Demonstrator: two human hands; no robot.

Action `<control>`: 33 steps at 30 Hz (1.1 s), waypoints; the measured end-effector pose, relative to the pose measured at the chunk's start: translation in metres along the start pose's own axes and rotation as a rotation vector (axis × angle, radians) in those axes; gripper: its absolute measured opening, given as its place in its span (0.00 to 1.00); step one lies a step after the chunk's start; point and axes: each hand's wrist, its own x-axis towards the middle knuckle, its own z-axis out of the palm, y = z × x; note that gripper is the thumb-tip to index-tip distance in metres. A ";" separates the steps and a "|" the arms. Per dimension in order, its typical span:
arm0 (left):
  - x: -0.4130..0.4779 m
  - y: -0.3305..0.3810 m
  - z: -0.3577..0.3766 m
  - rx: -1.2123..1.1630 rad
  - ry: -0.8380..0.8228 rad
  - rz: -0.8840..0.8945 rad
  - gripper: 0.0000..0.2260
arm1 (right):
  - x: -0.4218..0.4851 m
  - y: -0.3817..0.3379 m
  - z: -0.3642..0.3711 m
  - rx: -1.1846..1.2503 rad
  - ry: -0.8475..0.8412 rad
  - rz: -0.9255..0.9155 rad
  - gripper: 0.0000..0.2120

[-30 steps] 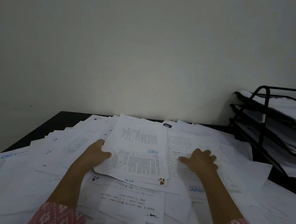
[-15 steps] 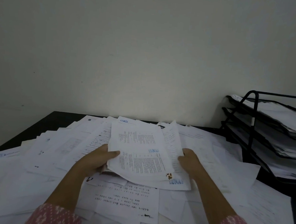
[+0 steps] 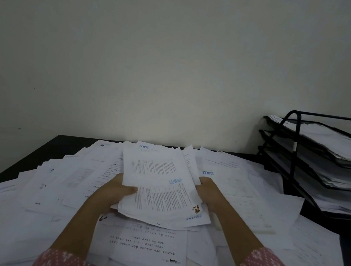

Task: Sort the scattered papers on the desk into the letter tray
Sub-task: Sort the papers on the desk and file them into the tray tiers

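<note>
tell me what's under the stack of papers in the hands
More loose sheets lie under the stack that the left hand and right hand grip. What lies beneath those sheets is covered.

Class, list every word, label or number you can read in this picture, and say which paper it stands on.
"LUNAS", blue, upside down: top sheet of the held stack.
"LUNAS", blue, upside down: far sheet showing past the stack's far edge.
"LUNAS", blue, upside down: loose sheet right of it.
Body print everywhere, including the near sheet, is too blurred to read.
</note>
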 end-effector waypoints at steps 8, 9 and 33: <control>-0.012 0.012 -0.002 0.000 0.115 0.352 0.27 | -0.006 -0.013 -0.010 0.178 0.047 -0.061 0.13; -0.014 0.012 -0.001 -0.056 0.122 0.376 0.27 | -0.008 -0.013 -0.013 0.287 0.014 -0.057 0.16; -0.028 0.108 0.059 -0.315 0.369 0.693 0.02 | -0.051 -0.079 -0.080 0.504 0.328 -0.576 0.07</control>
